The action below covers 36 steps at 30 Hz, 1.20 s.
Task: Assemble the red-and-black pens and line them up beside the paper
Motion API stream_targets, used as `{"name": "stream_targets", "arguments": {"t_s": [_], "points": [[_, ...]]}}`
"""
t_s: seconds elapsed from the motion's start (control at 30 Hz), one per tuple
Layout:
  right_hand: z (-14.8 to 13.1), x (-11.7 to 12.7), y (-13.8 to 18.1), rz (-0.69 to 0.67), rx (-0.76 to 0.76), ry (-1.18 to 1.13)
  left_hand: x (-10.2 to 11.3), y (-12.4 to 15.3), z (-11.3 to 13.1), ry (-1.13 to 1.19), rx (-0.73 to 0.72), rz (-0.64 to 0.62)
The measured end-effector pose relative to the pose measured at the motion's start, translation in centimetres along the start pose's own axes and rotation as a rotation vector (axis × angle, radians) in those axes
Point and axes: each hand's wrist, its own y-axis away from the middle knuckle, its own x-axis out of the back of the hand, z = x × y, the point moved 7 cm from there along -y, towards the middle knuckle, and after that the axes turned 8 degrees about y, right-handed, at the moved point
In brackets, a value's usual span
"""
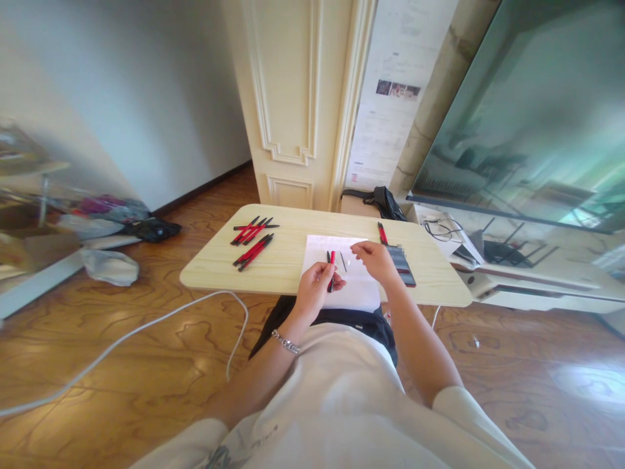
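My left hand (315, 286) is closed around a red and black pen (333, 258), which stands roughly upright over a white sheet of paper (359, 296). A thin dark stick (343, 262), like a pen refill, lies on the paper between my hands. Over the paper's right side, my right hand (375, 259) has its fingers pinched together; whatever is in them is too small to make out. Several red and black pens (254, 251) lie in a loose group on the left of the table. Another red and black pen (382, 233) rests at the right.
The light wooden table (215, 273) has rounded corners. A dark flat pouch or packet (401, 264) lies right of the paper. A white cable (146, 332) runs across the floor at left. Beyond the table stand a cream door (288, 98) and a black bag (385, 202).
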Motion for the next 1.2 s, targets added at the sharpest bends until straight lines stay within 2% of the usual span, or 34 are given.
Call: {"name": "stream_targets", "arguments": {"t_s": [0.07, 0.17, 0.3, 0.47, 0.6, 0.7, 0.83, 1.0, 1.2], "points": [[1.1, 0.0, -0.9, -0.019, -0.006, 0.174, 0.2, -0.1, -0.1, 0.0, -0.01, 0.007], [2.5, -1.2, -1.4, -0.111, -0.002, 0.343, 0.4, -0.2, -0.2, -0.026, -0.019, 0.002], [3.0, -2.8, -1.3, -0.185, 0.016, 0.452, 0.4, -0.1, -0.3, -0.029, -0.019, -0.001], [2.6, -3.1, -1.4, -0.159, 0.051, 0.517, 0.3, 0.0, -0.5, -0.019, -0.006, 0.006], [2.5, -2.7, -1.4, -0.12, 0.069, 0.455, 0.3, 0.0, -0.5, -0.035, -0.022, 0.011], [2.0, -2.0, -0.9, -0.09, 0.041, 0.216, 0.3, 0.1, -0.4, -0.065, -0.038, -0.004], [-0.9, -0.6, 0.6, -0.073, 0.067, -0.125, 0.1, 0.2, -0.4, -0.108, -0.058, -0.047], [-4.8, 0.7, 2.3, -0.052, 0.116, -0.036, -0.1, 0.4, -0.5, -0.126, -0.071, -0.066], [-6.0, 0.7, 2.9, -0.051, 0.141, 0.102, -0.1, 0.3, -0.6, -0.152, -0.082, -0.092]]}}
